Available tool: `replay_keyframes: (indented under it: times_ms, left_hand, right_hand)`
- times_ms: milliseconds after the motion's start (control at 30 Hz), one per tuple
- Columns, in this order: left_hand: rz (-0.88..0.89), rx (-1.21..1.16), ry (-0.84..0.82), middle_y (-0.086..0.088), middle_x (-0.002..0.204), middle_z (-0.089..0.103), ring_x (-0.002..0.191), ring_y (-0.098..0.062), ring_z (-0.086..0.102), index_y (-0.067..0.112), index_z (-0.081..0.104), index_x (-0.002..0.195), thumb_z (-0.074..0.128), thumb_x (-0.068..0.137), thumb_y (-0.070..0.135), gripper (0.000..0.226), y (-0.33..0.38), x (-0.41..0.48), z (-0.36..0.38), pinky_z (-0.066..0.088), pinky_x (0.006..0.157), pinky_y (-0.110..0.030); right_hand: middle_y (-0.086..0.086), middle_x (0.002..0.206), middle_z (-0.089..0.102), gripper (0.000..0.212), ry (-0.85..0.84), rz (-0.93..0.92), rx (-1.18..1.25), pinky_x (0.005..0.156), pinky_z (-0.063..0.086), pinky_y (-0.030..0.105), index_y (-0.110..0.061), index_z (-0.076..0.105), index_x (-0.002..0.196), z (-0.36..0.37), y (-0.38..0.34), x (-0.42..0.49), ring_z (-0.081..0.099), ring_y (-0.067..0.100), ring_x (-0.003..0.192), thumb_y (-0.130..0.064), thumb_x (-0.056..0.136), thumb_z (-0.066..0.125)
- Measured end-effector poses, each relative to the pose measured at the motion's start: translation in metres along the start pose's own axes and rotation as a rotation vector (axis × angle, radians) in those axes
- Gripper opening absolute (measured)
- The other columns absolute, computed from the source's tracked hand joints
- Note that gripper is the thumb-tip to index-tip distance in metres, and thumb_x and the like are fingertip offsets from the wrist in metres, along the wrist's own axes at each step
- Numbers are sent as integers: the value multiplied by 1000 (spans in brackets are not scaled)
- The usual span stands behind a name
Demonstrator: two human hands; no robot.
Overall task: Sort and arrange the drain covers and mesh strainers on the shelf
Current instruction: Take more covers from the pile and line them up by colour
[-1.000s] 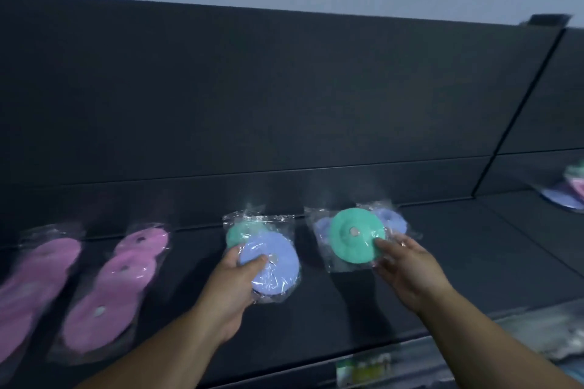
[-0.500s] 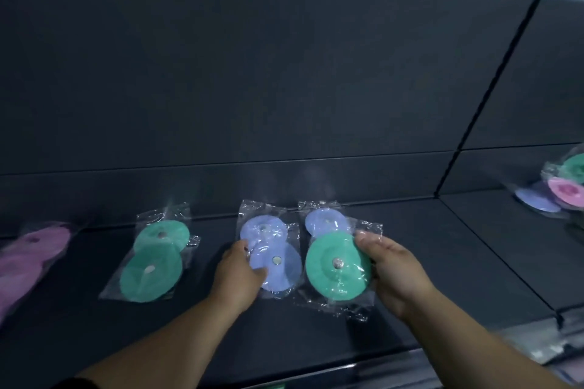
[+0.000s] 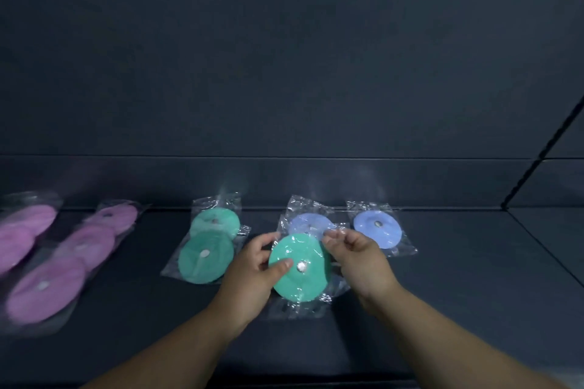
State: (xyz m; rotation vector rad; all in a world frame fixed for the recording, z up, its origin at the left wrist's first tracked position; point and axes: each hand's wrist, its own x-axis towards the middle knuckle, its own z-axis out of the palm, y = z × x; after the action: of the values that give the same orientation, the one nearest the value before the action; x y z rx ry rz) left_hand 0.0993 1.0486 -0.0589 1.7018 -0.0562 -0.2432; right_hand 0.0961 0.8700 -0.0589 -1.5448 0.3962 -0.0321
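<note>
The left hand [image 3: 252, 268] is gripping the round green drain cover in a clear plastic bag [image 3: 303, 278], with the thumb lying on the disc's face and the fingers curling behind its left edge. The right hand [image 3: 357, 259] is pinching the bag's upper right edge with bent fingers [image 3: 343, 238]. This cover is sitting over the middle of the dark shelf [image 3: 474, 278]; I cannot tell whether it is touching the shelf. Just behind it a bagged pale blue round cover [image 3: 311, 223] is lying partly hidden, and a second bagged blue cover [image 3: 377, 232] is lying apart to the right. Left of the hands, two bagged green covers [image 3: 205, 253] are overlapping, and farther left blurred pink bagged covers [image 3: 63, 262] are lying.
</note>
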Motion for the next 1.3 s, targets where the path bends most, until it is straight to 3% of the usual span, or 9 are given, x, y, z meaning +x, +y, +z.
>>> replay_keyframes:
  times_ms: [100,233,400,500,633,733,833,967,1300]
  left_hand:
    - [31,43,203,-2,91,72,75,2,68,29,57,109,66,86,5,34,-6,0,-38,49,66,-11]
    - [-12,45,343,8,93,69,83,-4,67,30,55,111,67,85,6,37,-24,-2,-89,51,81,-26]
    - [-58,311,353,9,96,65,87,-11,64,25,52,111,67,82,9,36,-47,-7,-121,50,79,-27]
    - [89,568,352,-7,123,56,115,-25,53,17,55,124,63,76,25,49,-52,-6,-125,39,102,-32]
    - [220,900,33,3,157,16,145,-21,12,31,37,143,37,69,70,83,-49,-11,-112,10,117,-29]
    - [213,1072,-114,7,159,-5,147,-21,-5,39,20,147,46,75,71,83,-63,-9,-112,1,117,-29]
    - [287,940,-97,1,159,10,146,-26,8,31,36,144,36,69,65,82,-69,-8,-115,4,115,-26]
    - [364,952,-141,4,159,6,147,-21,2,32,32,145,57,85,41,66,-72,-4,-119,3,115,-24]
    - [302,1113,-69,7,160,8,148,-17,0,40,26,146,13,62,76,93,-48,-29,-94,-2,118,-37]
  right_hand:
    - [-11,97,65,14,69,-259,-609,75,40,13,-24,67,103,8,11,3,59,10,92,-29,89,64]
    - [-9,138,45,54,-15,-341,-999,105,35,26,-29,52,130,16,37,0,43,17,126,-41,81,69]
    - [-8,146,39,58,52,-353,-1086,110,23,21,-27,48,135,24,47,-3,34,15,135,-40,82,68]
    - [-8,146,40,56,76,-331,-1045,108,20,16,-26,50,133,29,48,-5,32,13,136,-36,82,70]
    - [-11,142,44,48,96,-333,-1048,101,18,9,-27,56,127,34,50,-13,34,10,134,-35,81,71]
    - [-11,138,49,48,85,-346,-1052,101,20,9,-26,57,126,35,50,-24,38,10,133,-32,80,72]
    - [-12,137,49,49,73,-334,-1072,99,22,8,-26,56,129,38,51,-38,40,10,131,-32,82,69]
    - [-10,140,48,48,91,-317,-1070,99,24,9,-26,54,131,44,54,-46,41,12,132,-32,85,66]
    - [-2,146,44,51,105,-344,-1091,114,27,26,-24,52,134,30,47,-71,38,16,136,-42,88,61]
